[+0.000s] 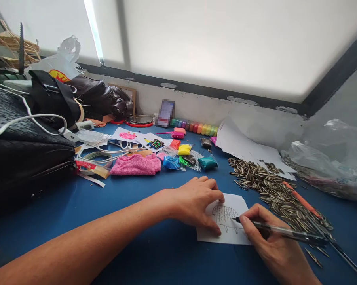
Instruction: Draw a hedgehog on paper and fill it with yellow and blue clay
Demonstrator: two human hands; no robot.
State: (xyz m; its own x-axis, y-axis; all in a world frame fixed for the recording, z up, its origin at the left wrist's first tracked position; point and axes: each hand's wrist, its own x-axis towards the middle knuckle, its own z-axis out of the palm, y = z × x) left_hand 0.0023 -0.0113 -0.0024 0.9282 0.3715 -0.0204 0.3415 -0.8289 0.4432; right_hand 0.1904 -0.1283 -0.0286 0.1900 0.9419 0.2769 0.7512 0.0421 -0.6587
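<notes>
A small white sheet of paper (206,235) lies on the blue table near its front. On it is a line drawing of a rounded animal (226,215) with short legs and rows of small marks across its body. My left hand (196,202) rests on the paper's left side, fingers spread and thumb apart, pressing it flat. Pinched in my right hand (270,237) is a black pen (285,232), its tip touching the drawing's body. Just beyond my right hand spreads a heap of striped sunflower seeds (273,190).
Packets of coloured clay (184,149), a pink cloth (136,164) and coiled white cables (119,147) lie behind my left hand. Black bags (27,158) fill the left. White sheets (246,142) and a clear plastic bag (329,158) stand at the right, near an orange-handled tool (303,201).
</notes>
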